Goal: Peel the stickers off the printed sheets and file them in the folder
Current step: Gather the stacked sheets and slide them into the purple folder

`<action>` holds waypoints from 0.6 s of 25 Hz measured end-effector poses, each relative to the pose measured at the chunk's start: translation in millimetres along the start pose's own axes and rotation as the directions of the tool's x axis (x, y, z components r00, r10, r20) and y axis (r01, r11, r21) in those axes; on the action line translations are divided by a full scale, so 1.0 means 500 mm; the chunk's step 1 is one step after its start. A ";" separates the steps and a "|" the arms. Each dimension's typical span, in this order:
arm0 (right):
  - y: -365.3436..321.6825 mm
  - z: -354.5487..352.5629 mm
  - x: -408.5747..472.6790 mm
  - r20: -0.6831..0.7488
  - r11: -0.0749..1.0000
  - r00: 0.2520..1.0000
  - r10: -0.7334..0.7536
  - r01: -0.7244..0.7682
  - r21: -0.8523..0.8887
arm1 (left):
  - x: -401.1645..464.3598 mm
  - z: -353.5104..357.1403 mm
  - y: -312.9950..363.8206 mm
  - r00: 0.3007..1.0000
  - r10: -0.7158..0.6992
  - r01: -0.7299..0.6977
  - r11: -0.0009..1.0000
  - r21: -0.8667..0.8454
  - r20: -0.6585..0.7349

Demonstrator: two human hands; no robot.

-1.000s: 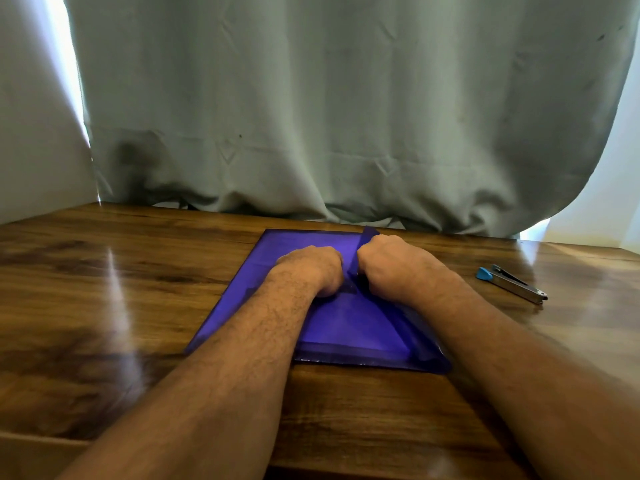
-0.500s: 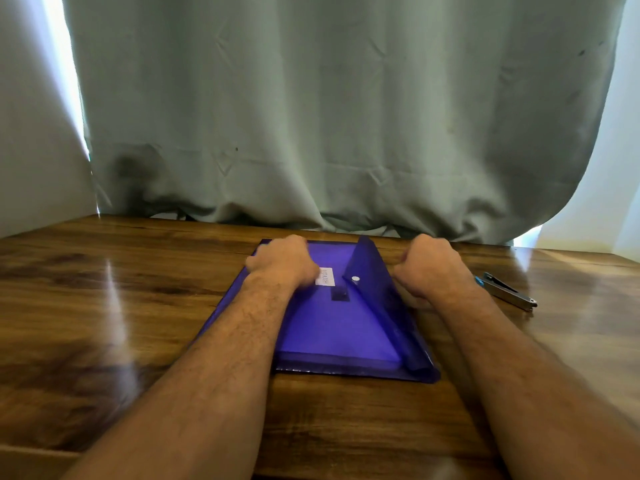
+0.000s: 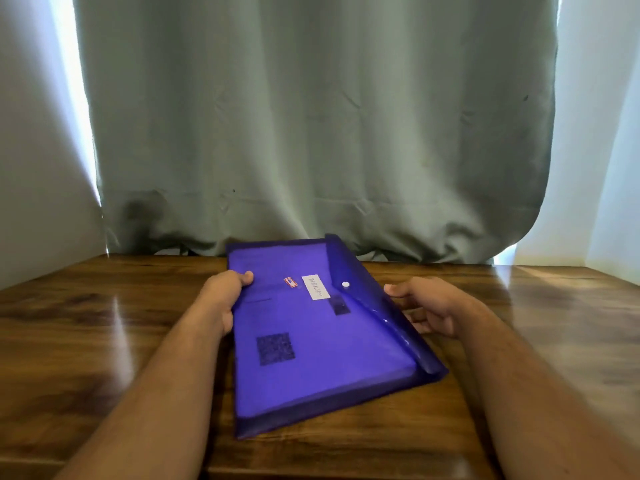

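A translucent purple snap folder (image 3: 322, 362) sits at the table's middle, turned at an angle with its far end raised off the wood. Its flap (image 3: 360, 289) is closed at a white snap button (image 3: 345, 284). On the front are a small red-and-white sticker (image 3: 290, 282) and a white handwritten label (image 3: 315, 287). Through the plastic shows a printed sheet with a dark QR square (image 3: 275, 348). My left hand (image 3: 225, 299) grips the folder's left edge, thumb on top. My right hand (image 3: 426, 306) is beside the right edge, fingers loosely curled and thumb out, holding nothing.
The glossy wooden table (image 3: 104, 341) stretches to both sides of the folder. A grey-green curtain (image 3: 311, 133) hangs right behind the table's back edge, with white walls at left and right.
Both fists left the top of the folder and moved to its sides. The left hand took hold of the left edge; the folder lifted and turned. The small tool at right is out of sight.
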State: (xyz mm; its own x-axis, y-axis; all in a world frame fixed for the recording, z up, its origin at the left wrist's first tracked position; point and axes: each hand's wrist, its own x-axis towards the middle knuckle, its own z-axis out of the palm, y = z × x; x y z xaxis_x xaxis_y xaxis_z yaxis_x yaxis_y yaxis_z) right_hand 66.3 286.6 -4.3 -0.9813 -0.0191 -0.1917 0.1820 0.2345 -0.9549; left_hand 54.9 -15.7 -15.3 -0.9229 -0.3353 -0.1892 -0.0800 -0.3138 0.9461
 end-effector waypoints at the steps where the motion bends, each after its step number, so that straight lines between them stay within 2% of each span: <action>1: 0.009 -0.015 -0.010 0.001 0.998 1.000 0.017 -0.017 0.052 | -0.005 -0.001 -0.007 0.998 0.036 -0.040 0.995 -0.089 -0.048; 4: 0.038 -0.024 -0.056 0.003 0.978 0.999 0.042 -0.042 0.207 | -0.030 0.006 -0.038 0.977 0.092 -0.146 0.946 -0.289 -0.193; 6: 0.059 -0.001 -0.086 -0.003 0.955 1.000 0.011 -0.010 0.298 | -0.066 0.020 -0.057 0.962 0.100 -0.177 0.936 -0.304 -0.253; 9: 0.088 0.028 -0.137 -0.105 0.898 0.994 0.022 0.027 0.438 | -0.142 0.025 -0.082 0.933 0.088 -0.190 0.943 -0.273 -0.348; 12: 0.087 0.044 -0.162 -0.204 0.933 0.979 0.019 0.056 0.356 | -0.196 0.018 -0.086 0.910 0.046 -0.147 0.965 -0.217 -0.412; 14: 0.077 0.052 -0.166 -0.302 0.972 0.952 -0.039 0.106 0.209 | -0.238 0.007 -0.075 0.899 0.000 -0.080 0.983 -0.164 -0.438; 15: 0.071 0.051 -0.165 -0.356 0.989 0.931 -0.083 0.120 0.083 | -0.261 0.000 -0.067 0.883 0.021 -0.074 0.993 -0.095 -0.468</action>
State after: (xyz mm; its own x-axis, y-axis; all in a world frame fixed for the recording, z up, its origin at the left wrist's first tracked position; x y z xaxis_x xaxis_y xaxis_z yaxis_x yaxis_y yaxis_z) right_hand 155.2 271.8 -28.3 -0.9510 0.3087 -0.0188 0.0680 0.1493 -0.9864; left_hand 178.0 38.7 -22.2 -0.6405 -0.7190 -0.2700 0.0249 -0.3708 0.9284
